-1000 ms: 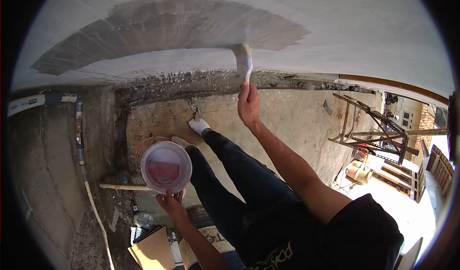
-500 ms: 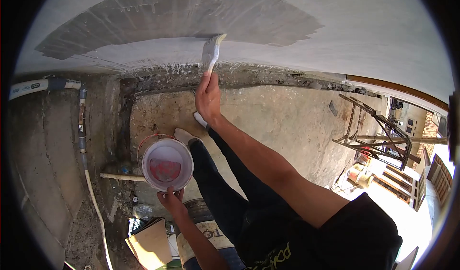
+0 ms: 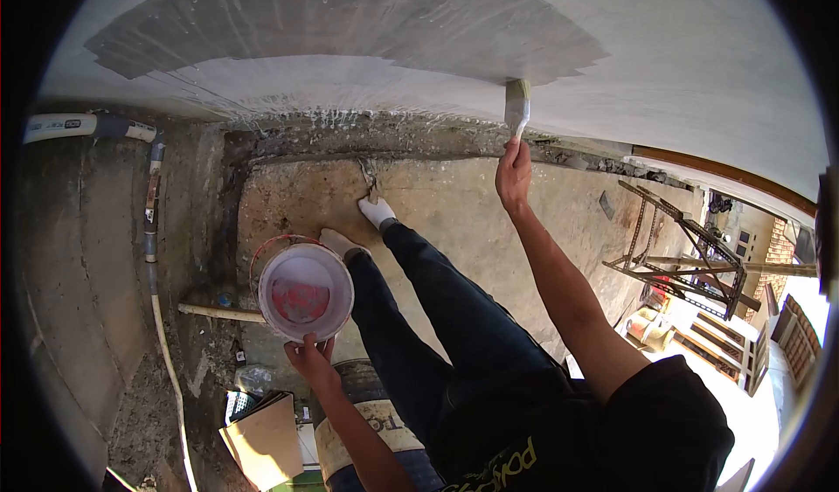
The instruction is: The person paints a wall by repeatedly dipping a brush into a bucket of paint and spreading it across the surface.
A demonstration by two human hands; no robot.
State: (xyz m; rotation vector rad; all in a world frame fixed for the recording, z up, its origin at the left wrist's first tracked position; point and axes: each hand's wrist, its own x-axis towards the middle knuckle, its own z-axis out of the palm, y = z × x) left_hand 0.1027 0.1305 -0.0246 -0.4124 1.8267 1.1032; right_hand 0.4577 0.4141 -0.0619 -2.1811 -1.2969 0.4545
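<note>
My right hand [image 3: 514,176] grips the handle of a wide paintbrush [image 3: 517,106], its bristles against the wall [image 3: 682,72] at the lower right edge of a dark grey patch [image 3: 350,33]. White coating surrounds that patch, and pale drips run over it. Low on the left, my left hand [image 3: 313,359] is closed on the near rim of a whitish bucket [image 3: 332,269]. Inside the bucket is a pale liquid with a pink-red area showing. A thin reddish handle [image 3: 256,256] lies along the bucket's far left side.
White pipes [image 3: 65,128] run along the left wall. A metal angle-iron frame [image 3: 686,252] stands on the right. Below my left arm are a barrel [image 3: 363,422] and a cardboard sheet [image 3: 262,444]. My feet [image 3: 376,211] rest on the concrete floor [image 3: 297,195].
My right hand has carried the paintbrush rightward along the wall, to the right end of the grey patch. My left hand and the bucket stay almost in place.
</note>
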